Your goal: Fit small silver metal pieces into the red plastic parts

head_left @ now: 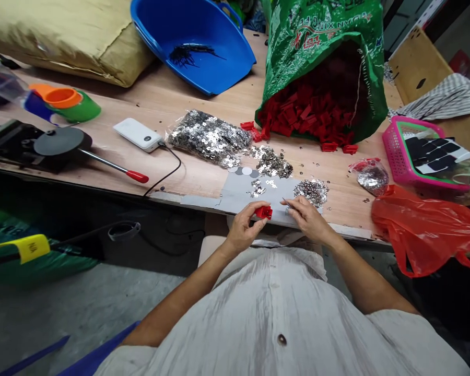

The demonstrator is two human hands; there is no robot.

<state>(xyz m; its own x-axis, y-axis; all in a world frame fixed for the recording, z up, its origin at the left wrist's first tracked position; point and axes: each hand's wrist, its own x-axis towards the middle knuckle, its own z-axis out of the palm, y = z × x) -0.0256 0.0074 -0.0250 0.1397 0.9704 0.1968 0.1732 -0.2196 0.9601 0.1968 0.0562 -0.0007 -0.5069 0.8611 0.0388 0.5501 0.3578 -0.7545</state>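
Note:
My left hand [246,225] is closed around a small red plastic piece [263,212] at the table's near edge. My right hand [306,216] is pinched on a thin metal piece [286,201] just to the right of it. Both hands hover over a grey sheet [243,194] with small heaps of shiny metal bits [312,191] on it. Behind them a clear bag of the same metal bits [209,137] lies open. A green sack [321,62] spills many red plastic pieces [309,117] onto the wooden table [172,99].
A blue tub [191,44] stands at the back. A white power bank [138,134] with a cable, a hand press with a red-tipped lever [65,143] and coloured cups [65,102] are at left. A pink basket [423,151] and a red plastic bag [426,230] are at right.

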